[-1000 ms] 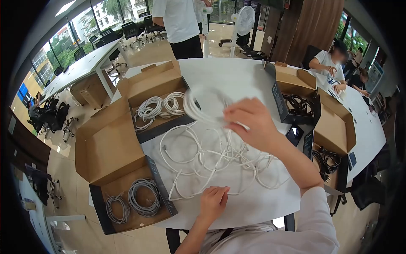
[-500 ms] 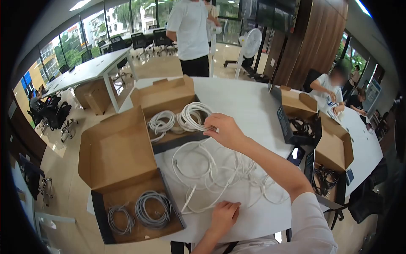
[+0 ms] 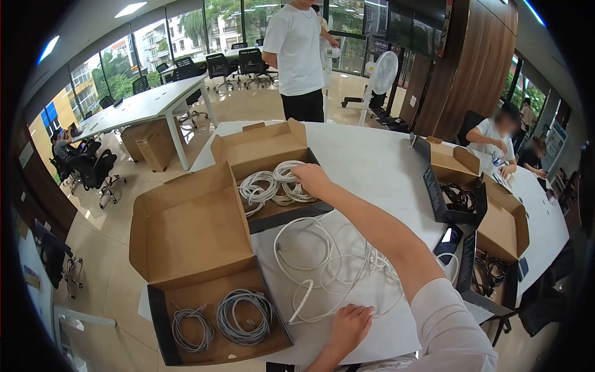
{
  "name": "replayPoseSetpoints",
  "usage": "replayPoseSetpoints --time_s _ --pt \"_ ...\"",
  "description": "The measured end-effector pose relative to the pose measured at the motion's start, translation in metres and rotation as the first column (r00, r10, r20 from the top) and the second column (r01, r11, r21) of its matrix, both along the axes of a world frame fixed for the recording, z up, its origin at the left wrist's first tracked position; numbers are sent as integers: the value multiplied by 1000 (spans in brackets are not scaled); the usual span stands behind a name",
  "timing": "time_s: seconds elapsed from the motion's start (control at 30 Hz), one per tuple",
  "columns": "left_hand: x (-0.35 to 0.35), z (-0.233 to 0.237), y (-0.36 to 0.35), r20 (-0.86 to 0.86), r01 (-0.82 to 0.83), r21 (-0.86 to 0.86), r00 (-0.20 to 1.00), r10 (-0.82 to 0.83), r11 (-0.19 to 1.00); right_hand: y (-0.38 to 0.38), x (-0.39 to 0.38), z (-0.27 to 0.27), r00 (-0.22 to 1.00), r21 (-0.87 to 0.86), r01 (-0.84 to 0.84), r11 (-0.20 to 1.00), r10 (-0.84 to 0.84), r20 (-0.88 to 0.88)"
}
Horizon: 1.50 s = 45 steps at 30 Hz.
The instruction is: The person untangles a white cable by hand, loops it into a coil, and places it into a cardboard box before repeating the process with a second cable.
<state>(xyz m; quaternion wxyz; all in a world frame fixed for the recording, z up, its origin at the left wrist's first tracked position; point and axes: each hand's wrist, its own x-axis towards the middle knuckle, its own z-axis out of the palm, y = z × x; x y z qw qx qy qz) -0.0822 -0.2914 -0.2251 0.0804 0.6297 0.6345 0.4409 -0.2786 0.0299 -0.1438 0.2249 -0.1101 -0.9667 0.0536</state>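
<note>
My right hand point(image 3: 312, 180) reaches into the far cardboard box point(image 3: 282, 218). Its fingers are closed on a coiled white cable point(image 3: 287, 171), which rests beside another white coil point(image 3: 256, 188). My left hand point(image 3: 351, 326) lies on the table near its front edge. Its fingers are curled in, with no object visible in them. Loose white cable point(image 3: 302, 299) spreads in wide loops over the table between my hands. In the near box point(image 3: 214, 282) lie a smaller grey coil point(image 3: 192, 330) and a larger grey coil point(image 3: 245, 317).
At the right stand two more boxes, one with black cables point(image 3: 457, 197), the other with dark cables point(image 3: 489, 273). A phone point(image 3: 449, 240) lies beside them. One person point(image 3: 297, 56) stands across the table point(image 3: 378, 161); another point(image 3: 494, 139) sits at the far right.
My right hand has lowered the white coil into the far box, against the other coil. My left hand remains on the table. The view has shifted slightly.
</note>
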Motion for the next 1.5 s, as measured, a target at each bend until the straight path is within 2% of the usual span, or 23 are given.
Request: replayPoseSetpoints --time_s 0.1,0.3,0.4,0.5,0.6,0.67,0.7,0.77,0.87,0.97,1.03,1.1,1.17,1.3,1.43,1.5 --pt "-1 1 -1 1 11 -27 1000 -11 1000 6 -5 -6 994 37 -84 996 86 -69" --pt "-1 4 -1 -3 22 -71 1000 -22 997 25 -17 -15 997 -89 -60 994 55 -62" --pt "-1 4 -1 -5 21 -78 1000 -21 997 24 -22 -22 1000 -41 -20 999 19 -24" --pt "-1 6 -1 -4 24 -95 1000 -25 995 24 -27 -20 988 -41 -35 999 41 148" --pt "-1 7 1 10 24 -70 1000 -23 997 17 -22 -18 987 91 -150 984 154 -43" --pt "-1 6 2 22 21 -61 1000 -20 998 14 -18 -12 985 149 -134 980 148 -91" --pt "-2 5 3 27 25 -72 999 -23 997 10 -11 -7 985 166 -110 980 129 -112" --pt "1 7 0 32 35 -88 999 -32 996 7 10 22 982 72 -161 984 167 -84" --pt "3 9 2 31 21 -61 999 -20 998 -11 74 81 969 -8 -198 980 195 -150" --pt "3 11 5 52 15 -30 999 -13 999 -31 155 114 972 -149 -163 975 132 -196" --pt "4 11 4 78 17 0 997 -17 1000 -40 210 94 972 -243 -115 963 59 -227" --pt "5 9 3 84 -3 18 997 1 1000 -59 270 67 998 -225 -10 974 -4 -62" --pt "7 10 5 94 -20 32 995 17 999 -72 320 37 997 -195 81 977 -78 24" --pt "13 22 7 83 -75 33 994 72 997 -100 387 5 938 -364 247 898 -316 -143" --pt "24 45 18 3 -58 73 998 58 996 -125 425 -14 835 -120 490 863 -505 -217" --pt "33 59 32 -44 -15 94 999 19 995 -130 435 -18 797 -128 560 819 -574 -187"
